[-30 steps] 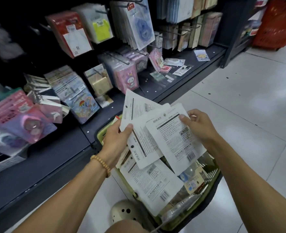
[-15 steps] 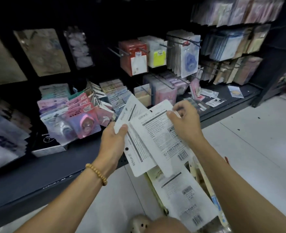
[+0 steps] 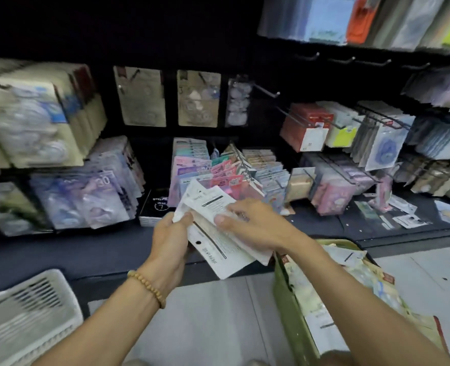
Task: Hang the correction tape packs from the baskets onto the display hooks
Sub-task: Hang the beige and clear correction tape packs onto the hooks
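Observation:
I hold a fanned stack of white-backed correction tape packs (image 3: 218,247) in front of the low shelf, printed backs up. My left hand (image 3: 169,244) grips the stack's left edge, thumb on top. My right hand (image 3: 247,223) lies over the stack from the right, fingers curled on the top pack. Right behind the stack hang pink and green packs (image 3: 218,173) on display hooks. A green basket (image 3: 290,310) with more packs stands on the floor under my right forearm.
A white slatted basket (image 3: 31,315) sits at the lower left. Bare black hooks (image 3: 267,91) jut from the dark back panel at centre right. Red and yellow packs (image 3: 305,125) hang to the right. Loose cards (image 3: 408,220) lie on the dark shelf (image 3: 60,249).
The view swung left and up along the display. Both hands carried the stack up from the green basket toward the hanging pink packs. My right hand slid from the top edge down over the stack.

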`<state>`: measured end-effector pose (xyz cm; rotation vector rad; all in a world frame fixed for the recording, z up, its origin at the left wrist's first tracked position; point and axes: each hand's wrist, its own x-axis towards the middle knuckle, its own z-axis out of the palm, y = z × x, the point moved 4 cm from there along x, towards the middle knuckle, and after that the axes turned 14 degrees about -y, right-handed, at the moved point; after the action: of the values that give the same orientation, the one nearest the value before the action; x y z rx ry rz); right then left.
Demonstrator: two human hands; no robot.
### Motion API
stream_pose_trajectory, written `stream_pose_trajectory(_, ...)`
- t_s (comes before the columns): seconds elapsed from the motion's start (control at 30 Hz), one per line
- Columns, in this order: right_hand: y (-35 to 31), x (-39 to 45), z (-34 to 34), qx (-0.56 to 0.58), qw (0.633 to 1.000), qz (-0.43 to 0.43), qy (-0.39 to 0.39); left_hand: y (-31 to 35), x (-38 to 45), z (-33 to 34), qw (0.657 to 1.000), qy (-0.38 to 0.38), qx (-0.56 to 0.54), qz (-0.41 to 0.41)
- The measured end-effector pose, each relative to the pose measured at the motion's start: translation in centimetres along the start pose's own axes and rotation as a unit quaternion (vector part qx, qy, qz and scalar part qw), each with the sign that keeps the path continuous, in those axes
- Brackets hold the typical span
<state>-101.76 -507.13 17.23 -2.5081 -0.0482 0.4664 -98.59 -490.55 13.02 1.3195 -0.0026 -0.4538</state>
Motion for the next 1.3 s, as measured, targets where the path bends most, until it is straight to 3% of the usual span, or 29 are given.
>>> stream_pose_trajectory(0.07,-2.3,1.0,1.2,-0.034,0.999,-0.012,-0.018,0.9,-0.2,-2.2,1.000,0.017,-0.002,0.007)
stream_pose_trajectory(0.23,-7.2,4.5,2.7,-0.114,0.989,-0.092,0.034,3.1,-0.7,-8.1,0.996,0.068,0.045,0.035)
stream_pose_trajectory(0.37,-11.4,6.4,0.7,-0.145,0.969,-0.111,0.169,4.8,-2.1,-14.0,0.984,0.118,0.124,0.040)
stream_pose_trajectory(0.5,-16.5,8.8,-1.5,-0.013,0.946,-0.190,0.263,6.0,-3.7,-19.5,0.975,0.168,0.143,0.027)
stream_pose_trajectory(0.63,-22.1,12.3,-2.3,0.145,0.927,-0.244,0.246,6.5,-4.7,-23.8,0.970,0.191,0.148,0.019)
stream_pose_trajectory(0.8,-27.7,17.9,-0.7,0.216,0.938,-0.220,0.160,5.9,-5.2,-26.9,0.969,0.201,0.144,0.008)
stream_pose_trajectory(1.1,-29.1,21.8,-0.4,0.236,0.931,-0.142,0.241,6.1,-4.2,-29.2,0.977,0.154,0.145,-0.002)
stream_pose_trajectory(1.3,-27.2,21.7,0.4,0.236,0.933,-0.107,0.249,6.5,-4.6,-29.3,0.980,0.107,0.168,-0.008)
